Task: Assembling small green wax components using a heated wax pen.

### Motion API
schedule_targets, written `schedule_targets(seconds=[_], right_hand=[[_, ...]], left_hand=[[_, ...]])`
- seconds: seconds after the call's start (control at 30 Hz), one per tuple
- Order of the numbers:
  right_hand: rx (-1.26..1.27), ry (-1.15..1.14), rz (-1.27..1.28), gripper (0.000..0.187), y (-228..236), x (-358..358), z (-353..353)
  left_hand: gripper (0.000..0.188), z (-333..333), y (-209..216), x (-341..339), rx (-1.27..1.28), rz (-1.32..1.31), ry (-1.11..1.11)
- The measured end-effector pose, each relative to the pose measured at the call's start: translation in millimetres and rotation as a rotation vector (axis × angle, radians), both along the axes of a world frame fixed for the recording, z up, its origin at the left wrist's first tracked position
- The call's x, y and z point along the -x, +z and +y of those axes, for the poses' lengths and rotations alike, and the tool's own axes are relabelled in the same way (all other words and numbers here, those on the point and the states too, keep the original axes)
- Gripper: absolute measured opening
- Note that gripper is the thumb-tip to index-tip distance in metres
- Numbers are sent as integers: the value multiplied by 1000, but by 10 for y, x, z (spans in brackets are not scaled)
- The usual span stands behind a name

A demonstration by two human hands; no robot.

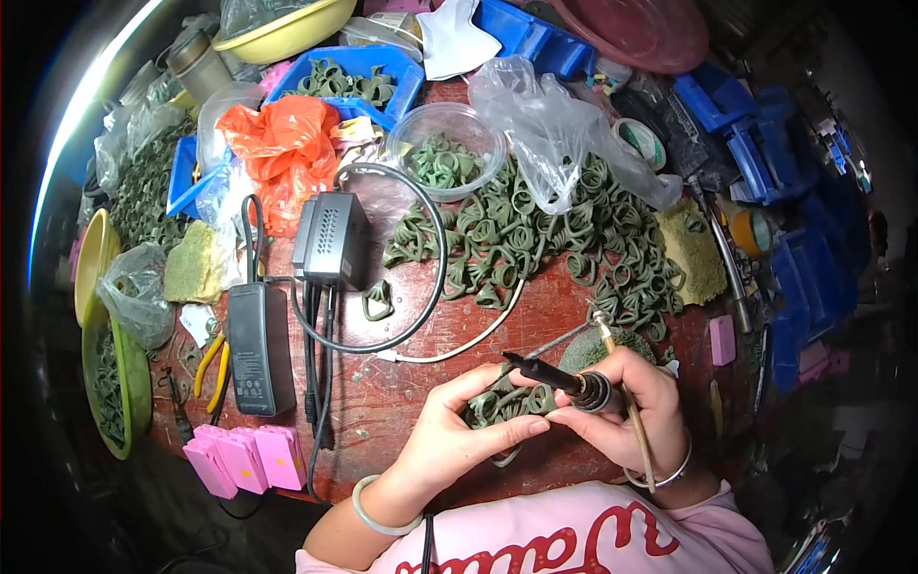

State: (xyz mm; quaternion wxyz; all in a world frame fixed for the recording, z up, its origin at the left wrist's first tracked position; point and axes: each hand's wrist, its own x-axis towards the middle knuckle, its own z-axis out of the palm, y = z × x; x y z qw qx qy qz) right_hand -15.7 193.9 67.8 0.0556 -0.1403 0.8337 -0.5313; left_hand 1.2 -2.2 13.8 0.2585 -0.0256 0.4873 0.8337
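Red tabletop (368, 411) lies beneath your hands, with a pile of green rings (569, 230) as its landmark. On your side of that pile, your left hand (454, 426) curls thumb and fingers round a few small green pieces (490, 408); your right hand (636, 387) grips a black tool (553, 374) and a thin wooden stick (639, 445), fingers narrow. Left of the pile stands a black box (330, 239)

I log large red script across front of pink shirt (574, 512), partly cut off at lower edge. Black power adapter (260, 349) carries label with small pale print and symbols; too small for me to read remotely.
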Motion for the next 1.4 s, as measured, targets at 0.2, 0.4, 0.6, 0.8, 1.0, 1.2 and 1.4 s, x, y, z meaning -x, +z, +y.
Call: schedule_targets(seconds=[0.2,0.4,0.6,0.8,1.0,1.2,1.4], right_hand=[[51,-5,42,26,-43,5,0],[-168,-89,120,35,-99,-111,298],[-245,-150,196,42,-254,-191,503],[-286,-99,312,41,-271,-165,448],[-330,-92,321,40,-282,-176,450],[-337,-80,343,38,-276,-170,426],[-342,-91,315,38,-265,-167,411]], left_hand=[[34,5,25,20,-29,-109,-1],[32,-13,52,31,-100,-238,112],[34,0,65,28,-56,-231,160],[33,17,40,27,-15,-188,190],[33,33,21,18,-12,-154,214],[32,32,20,16,-18,-149,229],[33,9,33,24,-18,-181,212]])
